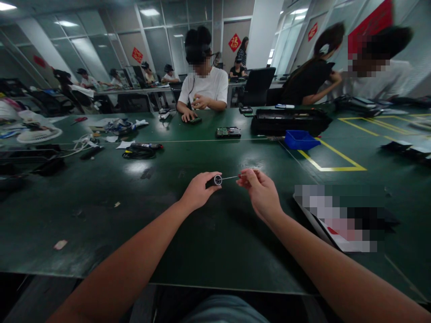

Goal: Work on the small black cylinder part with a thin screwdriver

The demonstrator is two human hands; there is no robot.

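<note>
My left hand (198, 190) is closed around a small dark cylinder (217, 180), whose round end with a pale rim faces right. From that end a thin metal shaft (230, 178) runs across to my right hand (261, 190). The fingers of my right hand pinch the shaft's other end, where a reddish-brown part shows, perhaps a screwdriver handle. The shaft's tip meets the cylinder's ringed end; how far inside it reaches is hidden. Both hands are held above the green table (208, 242).
Across the table a person (204, 85) in white handles small parts. A hard drive (228, 132), a long black casing (291, 121) and a blue bin (301, 139) stand beyond my hands. Coiled black cable (139, 151) lies left; a blurred-out flat item (336, 220) lies right.
</note>
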